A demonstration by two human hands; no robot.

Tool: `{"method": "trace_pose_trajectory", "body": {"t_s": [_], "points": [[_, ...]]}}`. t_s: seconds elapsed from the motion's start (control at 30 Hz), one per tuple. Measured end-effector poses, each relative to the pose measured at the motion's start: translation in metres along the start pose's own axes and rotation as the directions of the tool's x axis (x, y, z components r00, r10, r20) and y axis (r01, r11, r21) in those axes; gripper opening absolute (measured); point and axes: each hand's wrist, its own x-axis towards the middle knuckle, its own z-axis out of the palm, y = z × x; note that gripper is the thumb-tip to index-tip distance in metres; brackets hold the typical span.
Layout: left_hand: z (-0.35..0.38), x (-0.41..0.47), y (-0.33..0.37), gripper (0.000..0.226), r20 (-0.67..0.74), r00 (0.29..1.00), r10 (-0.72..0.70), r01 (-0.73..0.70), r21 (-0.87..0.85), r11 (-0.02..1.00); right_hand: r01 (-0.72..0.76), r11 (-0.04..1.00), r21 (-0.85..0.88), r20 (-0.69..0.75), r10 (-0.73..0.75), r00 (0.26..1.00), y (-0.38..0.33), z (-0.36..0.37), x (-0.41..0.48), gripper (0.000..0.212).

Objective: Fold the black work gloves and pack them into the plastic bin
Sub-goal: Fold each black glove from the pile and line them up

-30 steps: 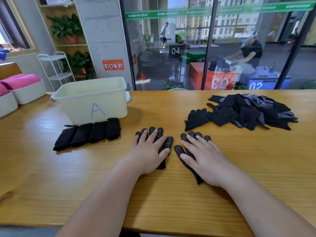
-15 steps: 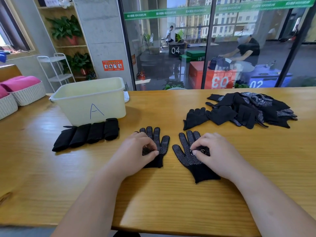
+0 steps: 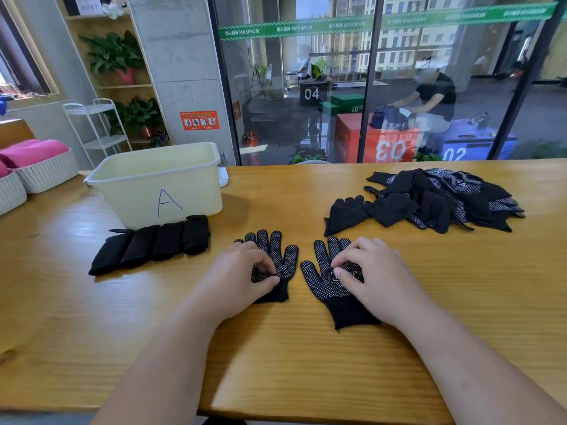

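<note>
Two dotted gloves are laid palm-up, side by side, at the near middle of the wooden table [image 3: 306, 363]. The left glove [image 3: 277, 250] is pinched at its palm by the left hand [image 3: 242, 277], thumb against curled fingertips. The right glove [image 3: 322, 280] is gripped in the same way by the right hand [image 3: 380, 280], with the fingers curled onto the printed palm.

Folding of this pair is judged to be only beginning. A row of folded gloves [image 3: 150, 243] lies just in front of the plastic bin [image 3: 159, 185] at far left, and the unfolded pile [image 3: 435, 200] lies at far right.

Next, one glove would likely need to be lifted and laid squarely over the other, cuffs and fingers matched, before it is folded.
</note>
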Motion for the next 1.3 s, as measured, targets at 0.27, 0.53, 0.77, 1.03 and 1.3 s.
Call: {"method": "trace_pose_trajectory", "body": {"t_s": [0.27,0.53,0.77,1.03,1.3], "points": [[0.001,0.002,0.004,0.009,-0.118,0.989,-0.086,0.074,-0.100,0.992,-0.012,0.987,0.157,-0.151,0.036,0.988,0.000,-0.001,0.002,0.011],[0.006,0.006,0.045,0.008,-0.233,0.926,-0.297,0.077,-0.652,0.754,0.089,0.933,0.348,-0.038,-0.081,0.996,-0.025,0.003,-0.002,0.052],[0.022,0.006,0.060,0.009,-0.188,0.965,-0.182,0.004,-0.685,0.729,0.052,0.811,0.582,-0.060,-0.021,0.998,-0.031,0.001,-0.001,0.012],[0.040,0.003,0.049,0.042,-0.085,0.996,0.010,-0.027,-0.198,0.980,-0.144,0.314,0.939,-0.084,0.611,0.788,0.012,-0.041,0.008,0.013],[0.045,0.001,0.048,0.078,0.083,0.986,0.148,-0.155,0.082,0.985,-0.120,0.235,0.965,-0.089,0.717,0.691,0.024,-0.048,0.010,0.011]]}}
